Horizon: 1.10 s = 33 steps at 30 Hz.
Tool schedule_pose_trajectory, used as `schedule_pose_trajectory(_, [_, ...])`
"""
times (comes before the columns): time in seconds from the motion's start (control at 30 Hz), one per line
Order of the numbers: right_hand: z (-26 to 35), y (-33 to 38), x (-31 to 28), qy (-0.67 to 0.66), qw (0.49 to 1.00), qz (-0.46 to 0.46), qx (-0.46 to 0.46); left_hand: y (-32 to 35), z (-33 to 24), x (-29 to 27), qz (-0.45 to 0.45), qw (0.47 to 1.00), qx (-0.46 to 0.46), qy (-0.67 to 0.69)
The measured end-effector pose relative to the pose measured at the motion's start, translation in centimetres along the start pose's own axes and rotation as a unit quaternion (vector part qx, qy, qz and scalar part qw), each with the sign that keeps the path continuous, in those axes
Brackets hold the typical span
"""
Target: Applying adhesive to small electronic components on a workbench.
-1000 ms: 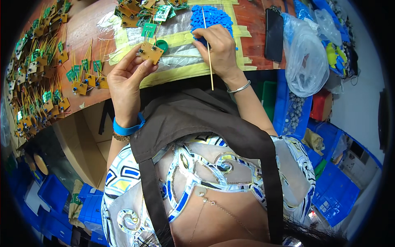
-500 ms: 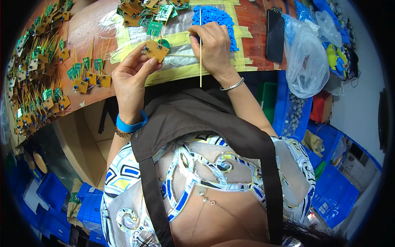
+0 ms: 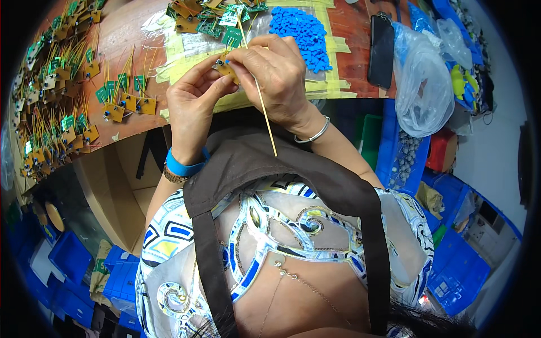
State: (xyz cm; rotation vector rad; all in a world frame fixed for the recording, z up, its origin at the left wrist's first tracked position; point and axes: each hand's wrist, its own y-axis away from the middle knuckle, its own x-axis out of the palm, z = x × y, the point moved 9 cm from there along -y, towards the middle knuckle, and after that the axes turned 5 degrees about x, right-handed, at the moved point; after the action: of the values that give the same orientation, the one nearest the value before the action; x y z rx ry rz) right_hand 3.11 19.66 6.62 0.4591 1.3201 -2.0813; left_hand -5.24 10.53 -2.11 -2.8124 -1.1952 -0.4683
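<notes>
My left hand (image 3: 191, 104) pinches a small tan circuit board (image 3: 225, 67) by its edge; the board has small dark and blue parts on its face. My right hand (image 3: 276, 79) is closed around a thin wooden stick (image 3: 265, 112), which slants from the boards down over my apron. The right thumb and fingertips meet the tan board, and whatever lies between them is mostly hidden. Behind the board lies a green circuit board (image 3: 232, 38). A pile of small blue plastic pieces (image 3: 301, 39) spreads on the taped sheet beyond my right hand.
Several wired tan and green boards (image 3: 51, 90) cover the table's left side, with a smaller group (image 3: 128, 102) nearer my left hand. A black phone (image 3: 381, 50) and a clear plastic bag (image 3: 424, 90) lie to the right. An open cardboard box (image 3: 107, 180) stands below the table edge.
My right hand has come left from beside the blue pieces to the board in my left hand. The stick has tilted from upright to slanting. My left hand has shifted slightly right.
</notes>
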Motion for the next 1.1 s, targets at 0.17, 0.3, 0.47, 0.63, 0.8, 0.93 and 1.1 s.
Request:
schedule_pose_trajectory(0.17, [0.0, 0.2, 0.0, -0.002, 1.000, 0.005, 0.003, 0.0, 0.2, -0.2, -0.003, 1.000, -0.008, 0.008])
schedule_pose_trajectory(0.3, [-0.4, 0.2, 0.0, -0.017, 1.000, 0.004, 0.013, 0.0, 0.1, -0.2, -0.005, 1.000, -0.008, -0.001])
schedule_pose_trajectory(0.47, [-0.4, 0.2, 0.2, -0.031, 0.999, 0.004, 0.016, 0.0, 0.2, 0.0, 0.007, 1.000, -0.001, 0.001])
schedule_pose_trajectory(0.63, [-0.4, 0.1, 0.3, -0.037, 0.999, 0.005, 0.020, -0.1, 0.1, 0.1, 0.014, 1.000, -0.003, 0.001])
schedule_pose_trajectory(0.8, [-0.3, 0.0, 0.3, -0.043, 0.999, 0.010, 0.020, -0.1, 0.0, -0.1, -0.006, 1.000, -0.007, -0.001])
schedule_pose_trajectory(0.93, [0.0, 0.1, 0.2, -0.040, 0.999, 0.015, 0.015, 0.1, 0.1, -0.5, -0.033, 0.999, -0.017, 0.019])
schedule_pose_trajectory(1.1, [0.6, 0.2, 1.0, -0.049, 0.998, 0.035, 0.012, 0.4, 0.3, -1.5, -0.055, 0.998, -0.006, 0.021])
